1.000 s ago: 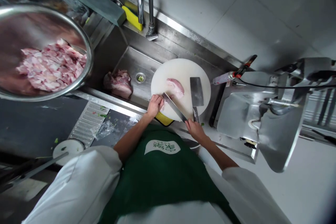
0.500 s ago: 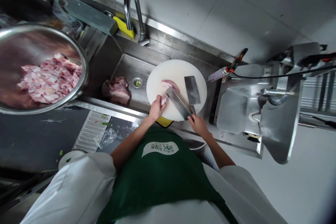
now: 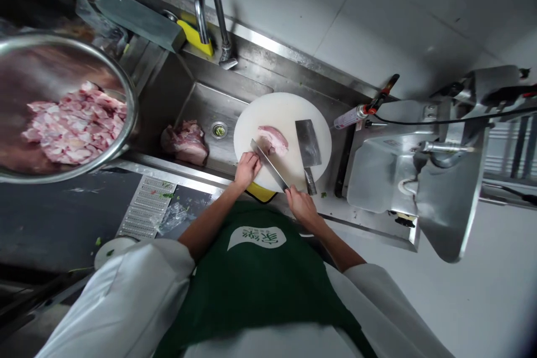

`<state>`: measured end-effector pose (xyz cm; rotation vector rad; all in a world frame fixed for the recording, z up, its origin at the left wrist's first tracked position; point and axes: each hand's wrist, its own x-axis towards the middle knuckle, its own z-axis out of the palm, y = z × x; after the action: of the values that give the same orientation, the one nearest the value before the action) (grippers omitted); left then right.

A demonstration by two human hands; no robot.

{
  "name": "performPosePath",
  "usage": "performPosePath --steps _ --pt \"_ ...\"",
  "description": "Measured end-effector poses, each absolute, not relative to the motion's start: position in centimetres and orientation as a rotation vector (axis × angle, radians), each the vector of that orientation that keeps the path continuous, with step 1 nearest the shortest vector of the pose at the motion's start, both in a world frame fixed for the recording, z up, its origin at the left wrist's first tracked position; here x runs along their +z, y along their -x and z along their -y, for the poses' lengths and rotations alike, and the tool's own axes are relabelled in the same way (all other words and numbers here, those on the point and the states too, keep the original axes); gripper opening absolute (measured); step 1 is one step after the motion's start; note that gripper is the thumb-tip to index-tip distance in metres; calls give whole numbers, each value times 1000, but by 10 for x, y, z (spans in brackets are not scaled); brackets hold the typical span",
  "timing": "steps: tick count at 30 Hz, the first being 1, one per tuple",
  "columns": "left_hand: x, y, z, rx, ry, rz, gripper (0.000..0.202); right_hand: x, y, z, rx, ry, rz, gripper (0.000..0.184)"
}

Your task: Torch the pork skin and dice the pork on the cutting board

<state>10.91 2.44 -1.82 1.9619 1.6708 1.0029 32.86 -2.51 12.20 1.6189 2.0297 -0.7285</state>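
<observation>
A round white cutting board (image 3: 289,109) rests over the right end of a steel sink (image 3: 201,100). On it lies a slab of pink raw meat (image 3: 272,140). My right hand (image 3: 300,205) grips the handle of a knife (image 3: 268,165) whose blade slants up-left, its edge beside the meat. My left hand (image 3: 247,169) is curled at the board's near-left edge, fingertips by the blade and the meat's cut end; what it pinches is hidden. A second cleaver (image 3: 308,151) lies flat on the board to the right.
A large steel bowl (image 3: 126,89) of cut meat pieces stands at the left. Another chunk of meat (image 3: 187,142) lies in the sink near the drain (image 3: 218,130). A faucet (image 3: 210,5) rises behind. A meat slicer machine (image 3: 419,179) and a torch canister (image 3: 356,114) stand right.
The knife has drawn back toward me and left, now resting at the meat's near-left end. My left hand slid slightly back to the board's edge. The view shifted a little.
</observation>
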Motion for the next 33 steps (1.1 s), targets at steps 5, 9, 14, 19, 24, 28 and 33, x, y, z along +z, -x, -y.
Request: performPosePath --steps 5,9,14,19,24,28,33 --pt "-35 -108 -23 979 -1922 -1616 18 106 -269 -38 -669 -1573 -2164 45" --pt "-39 -105 -17 984 -1900 -1627 18 99 -260 -59 -684 -1549 -2240 42" --pt "-43 -111 -18 1042 -1890 -1636 17 110 -365 21 -699 -1570 -1991 36" --pt "-40 -105 -15 1131 -1948 -1607 15 122 -444 85 -702 -1589 -1915 25" --pt "-30 -90 0 1336 -1887 -1742 8 131 -433 83 -694 -1641 -1976 27" --pt "-28 -86 6 1438 -1841 -1855 9 129 -384 59 -672 -1689 -2002 31" --pt "-31 -99 -5 1334 -1906 -1775 10 118 -325 39 -644 -1696 -2017 35"
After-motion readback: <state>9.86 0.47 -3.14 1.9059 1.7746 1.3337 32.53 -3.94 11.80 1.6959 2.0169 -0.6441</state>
